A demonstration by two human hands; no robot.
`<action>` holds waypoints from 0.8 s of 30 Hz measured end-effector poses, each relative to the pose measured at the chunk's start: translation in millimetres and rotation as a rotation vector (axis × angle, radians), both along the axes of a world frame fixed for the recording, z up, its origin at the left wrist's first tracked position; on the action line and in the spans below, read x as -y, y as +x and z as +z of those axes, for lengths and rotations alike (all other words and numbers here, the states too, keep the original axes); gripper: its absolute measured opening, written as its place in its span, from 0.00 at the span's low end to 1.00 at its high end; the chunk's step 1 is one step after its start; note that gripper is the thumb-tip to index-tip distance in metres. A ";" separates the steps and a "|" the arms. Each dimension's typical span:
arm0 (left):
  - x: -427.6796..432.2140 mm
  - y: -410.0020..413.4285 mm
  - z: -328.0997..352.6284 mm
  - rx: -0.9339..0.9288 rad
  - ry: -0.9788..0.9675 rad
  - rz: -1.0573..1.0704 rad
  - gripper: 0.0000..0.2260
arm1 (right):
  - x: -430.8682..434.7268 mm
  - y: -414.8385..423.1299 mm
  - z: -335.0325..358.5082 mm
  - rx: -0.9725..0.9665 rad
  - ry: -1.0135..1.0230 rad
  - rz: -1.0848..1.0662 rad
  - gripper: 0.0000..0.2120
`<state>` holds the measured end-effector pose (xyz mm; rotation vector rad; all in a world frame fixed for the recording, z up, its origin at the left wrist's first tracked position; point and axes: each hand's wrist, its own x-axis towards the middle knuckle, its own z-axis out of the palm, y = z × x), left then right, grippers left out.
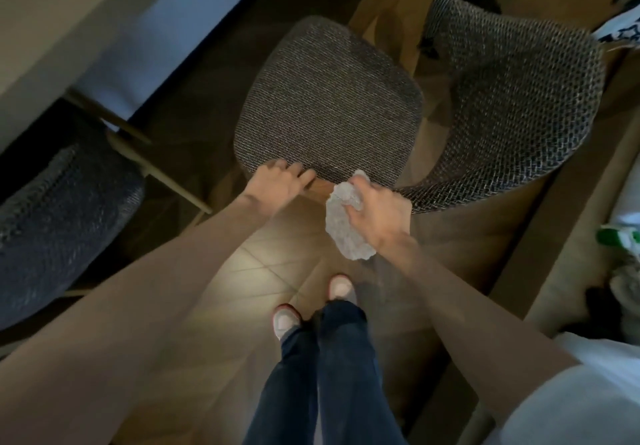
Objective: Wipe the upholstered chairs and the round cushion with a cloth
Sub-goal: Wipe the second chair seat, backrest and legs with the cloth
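An upholstered chair with a grey woven seat [329, 98] and a curved woven backrest [519, 98] stands in front of me. My left hand [280, 181] grips the near edge of the seat, fingers curled over it. My right hand [377, 212] holds a crumpled white cloth [343, 222] against the seat's near edge; part of the cloth hangs below the hand. A second dark upholstered chair [59, 233] sits at the left.
A table top [104, 21] runs along the upper left, with a chair's light wooden legs [156, 164] under it. A beige ledge [561, 236] lies at the right, with a green and white object [620, 236] beyond it. My feet [311, 302] stand on tiled floor.
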<state>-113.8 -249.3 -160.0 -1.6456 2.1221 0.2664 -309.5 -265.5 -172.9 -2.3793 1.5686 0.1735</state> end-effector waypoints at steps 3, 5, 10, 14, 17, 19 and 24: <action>20.9 5.2 -6.1 -0.037 -0.018 0.003 0.33 | 18.6 2.8 -2.8 0.026 -0.005 -0.041 0.16; 35.0 6.3 -9.3 -0.060 -0.039 -0.004 0.32 | 31.4 3.1 -3.8 0.031 -0.019 -0.065 0.15; 61.7 5.6 -17.9 -0.178 -0.110 0.034 0.22 | 58.5 1.2 -6.2 -0.027 -0.049 -0.043 0.17; 69.5 10.4 -26.7 -0.279 -0.138 0.062 0.17 | 61.9 -0.6 -7.7 0.004 -0.044 -0.076 0.16; 66.5 14.4 -31.5 -0.393 -0.108 0.115 0.19 | 57.7 0.0 -11.8 0.035 0.001 -0.151 0.18; 61.9 17.5 -33.1 -0.541 -0.110 0.230 0.19 | 55.4 -1.1 -14.6 0.089 -0.008 -0.188 0.20; 47.3 21.0 -41.1 -0.830 -0.193 0.407 0.18 | 43.3 2.3 -27.6 0.218 -0.096 -0.272 0.22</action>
